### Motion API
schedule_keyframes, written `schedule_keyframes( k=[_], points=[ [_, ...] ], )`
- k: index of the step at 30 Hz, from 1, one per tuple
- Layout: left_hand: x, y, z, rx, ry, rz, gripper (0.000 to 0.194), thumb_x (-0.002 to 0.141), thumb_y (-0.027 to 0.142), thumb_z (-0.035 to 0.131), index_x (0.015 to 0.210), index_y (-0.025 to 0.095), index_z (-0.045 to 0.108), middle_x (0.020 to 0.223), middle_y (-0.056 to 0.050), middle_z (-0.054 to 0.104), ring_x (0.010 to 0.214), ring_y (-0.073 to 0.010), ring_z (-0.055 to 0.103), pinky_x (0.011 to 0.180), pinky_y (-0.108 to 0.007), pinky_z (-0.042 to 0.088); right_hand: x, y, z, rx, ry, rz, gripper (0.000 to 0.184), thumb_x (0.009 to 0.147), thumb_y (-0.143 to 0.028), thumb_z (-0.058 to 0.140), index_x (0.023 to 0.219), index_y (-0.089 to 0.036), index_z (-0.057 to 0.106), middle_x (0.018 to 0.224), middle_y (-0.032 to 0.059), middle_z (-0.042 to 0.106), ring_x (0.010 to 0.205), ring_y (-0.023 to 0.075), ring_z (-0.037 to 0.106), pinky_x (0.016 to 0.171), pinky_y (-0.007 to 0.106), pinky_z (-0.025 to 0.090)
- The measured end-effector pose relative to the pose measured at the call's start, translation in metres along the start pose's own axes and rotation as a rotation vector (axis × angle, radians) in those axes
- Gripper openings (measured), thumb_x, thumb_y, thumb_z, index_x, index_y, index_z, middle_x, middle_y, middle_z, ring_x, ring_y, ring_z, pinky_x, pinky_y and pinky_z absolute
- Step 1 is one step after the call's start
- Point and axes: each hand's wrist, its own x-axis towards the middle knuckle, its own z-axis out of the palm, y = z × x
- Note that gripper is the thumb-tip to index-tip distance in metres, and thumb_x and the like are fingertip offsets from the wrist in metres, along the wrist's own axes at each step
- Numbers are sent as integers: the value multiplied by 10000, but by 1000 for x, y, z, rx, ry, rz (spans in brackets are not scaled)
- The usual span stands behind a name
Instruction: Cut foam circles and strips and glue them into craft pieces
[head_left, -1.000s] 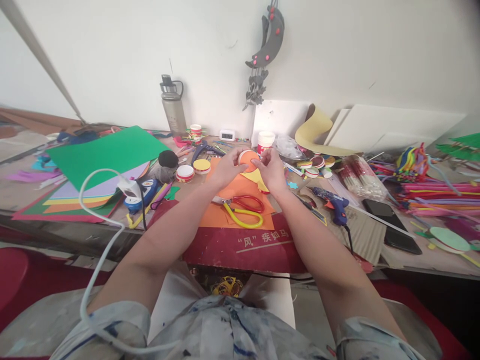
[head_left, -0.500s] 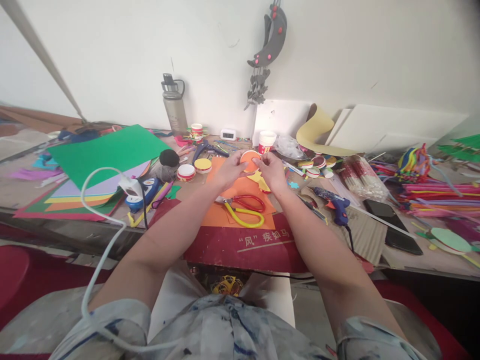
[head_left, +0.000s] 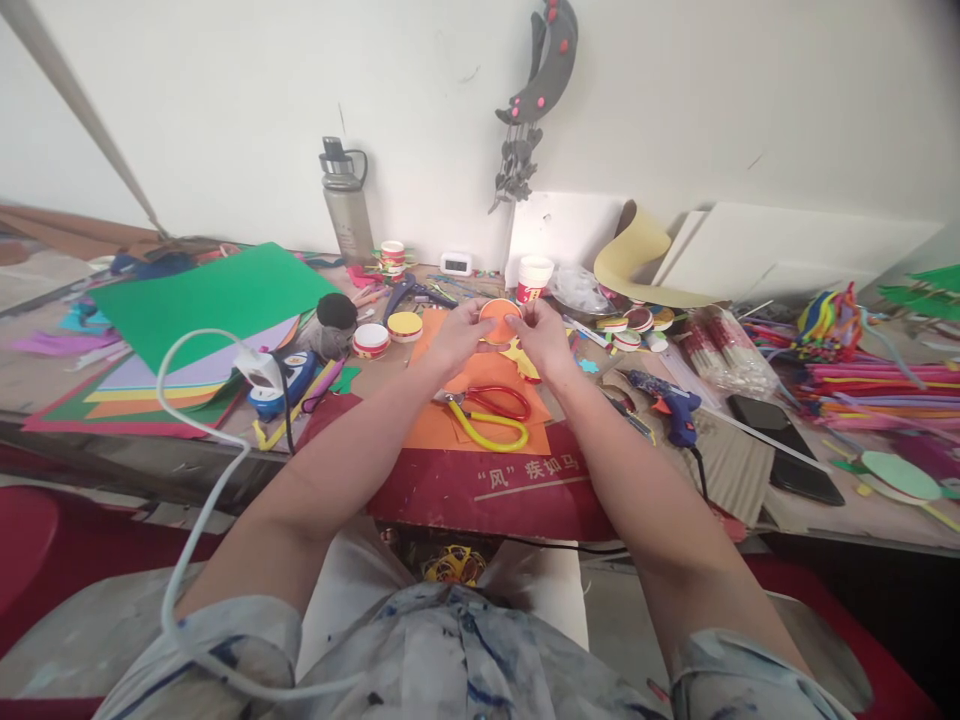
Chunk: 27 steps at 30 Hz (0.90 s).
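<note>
- Your left hand (head_left: 459, 335) pinches the orange round (head_left: 500, 322) at its nine o'clock edge, thumb on its front.
- Your right hand (head_left: 545, 338) pinches it at three o'clock, thumb on its front too. I can't tell what your fingers do behind it.
- The round is up between your hands, with a pale rim around its orange face.
- It looks like you are at the pressing or lining-up step, with orange inside the rim.
- From the round, the scissors (head_left: 491, 438) lie at six o'clock on orange paper (head_left: 427, 430), and a yellow cut-out (head_left: 525, 360) is at five.
- The glue gun (head_left: 679, 415) lies at four o'clock, well apart from your hands.
- I think the next move calls for soft, even thumbs, so the edge sits flat and doesn't bend.
</note>
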Motion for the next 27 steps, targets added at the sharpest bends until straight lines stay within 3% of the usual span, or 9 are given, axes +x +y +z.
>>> schedule_keyframes(
  k=[5, 11, 14, 17, 21, 24, 27],
  points=[
    [1, -1, -1, 32, 33, -43, 164, 862, 95, 760, 1007, 146, 700, 963, -28, 763, 828, -141, 746, 896, -447, 720, -1, 0, 3, 14, -13, 47, 277, 818, -374, 777, 790, -248, 532, 728, -45, 518, 704, 150, 469, 621, 273, 410],
    [1, 1, -1, -83, -12, -84, 132, 847, 54, 730, 941, 137, 689, 869, -6, 755, 744, -119, 726, 859, -404, 725, 0, 0, 2, 33, 3, 33, 247, 830, -338, 771, 834, -248, 540, 711, -49, 529, 683, 150, 476, 608, 273, 406],
    [2, 2, -1, -197, -46, -102, 96, 903, 147, 768, 940, 146, 679, 864, -6, 758, 757, -121, 734, 916, -422, 713, 1, 1, 0, 31, 14, 22, 291, 832, -393, 801, 856, -244, 552, 716, -46, 537, 686, 148, 485, 594, 268, 414],
    [3, 3, -1, -269, 8, -136, 115, 991, 258, 739, 976, 155, 688, 876, -22, 776, 772, -143, 754, 985, -476, 690, 1, 1, -1, 54, 13, 42, 386, 835, -515, 820, 896, -243, 553, 750, -41, 554, 702, 144, 517, 578, 257, 438],
    [6, 4, -4, -287, 99, -114, 105, 1029, 237, 708, 964, 158, 685, 874, -13, 783, 768, -151, 765, 1065, -537, 652, 3, 4, -1, 105, 52, 60, 426, 891, -616, 740, 1006, -247, 562, 889, -13, 618, 788, 156, 601, 584, 250, 498],
    [7, 5, -5, -321, 126, -73, 101, 1033, 244, 718, 979, 164, 689, 882, -8, 791, 768, -139, 762, 1087, -520, 638, 6, 9, -1, 73, 67, 46, 459, 899, -617, 725, 1127, -246, 580, 1034, 32, 661, 888, 185, 648, 673, 303, 580],
    [7, 6, -4, -334, 120, -79, 132, 1057, 275, 693, 990, 161, 689, 842, -17, 790, 744, -139, 764, 1025, -439, 656, 7, 12, -2, -29, -16, -80, 718, 786, -582, 857, 1354, -242, 579, 1318, 120, 656, 1070, 246, 671, 861, 413, 639]
  ],
)
